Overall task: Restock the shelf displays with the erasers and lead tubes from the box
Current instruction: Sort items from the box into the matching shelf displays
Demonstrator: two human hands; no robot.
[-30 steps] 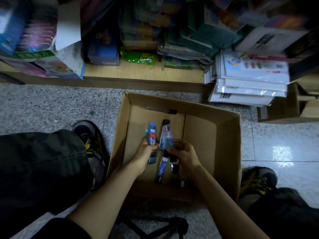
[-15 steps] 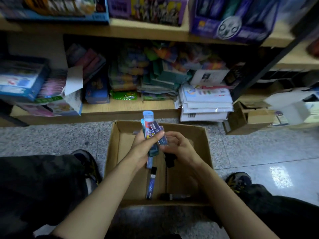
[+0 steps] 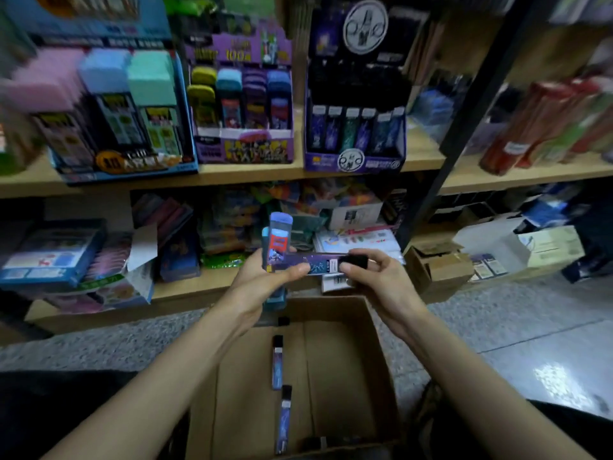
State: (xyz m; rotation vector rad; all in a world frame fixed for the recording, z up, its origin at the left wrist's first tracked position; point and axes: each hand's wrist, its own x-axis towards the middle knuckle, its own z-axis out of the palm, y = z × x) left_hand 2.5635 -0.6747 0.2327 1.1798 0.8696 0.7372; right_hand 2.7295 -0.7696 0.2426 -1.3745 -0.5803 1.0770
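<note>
Above the box, left hand clasps upright erasers, right hand pinches a lead tube by its cap, seemingly sorting them for shelving

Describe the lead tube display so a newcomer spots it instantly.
On the upper wooden shelf, find the black upright post. Just left of it stands the dark lead tube display. Unlike the eraser displays beside it, it bears round white emblems and slim tubes.
</note>
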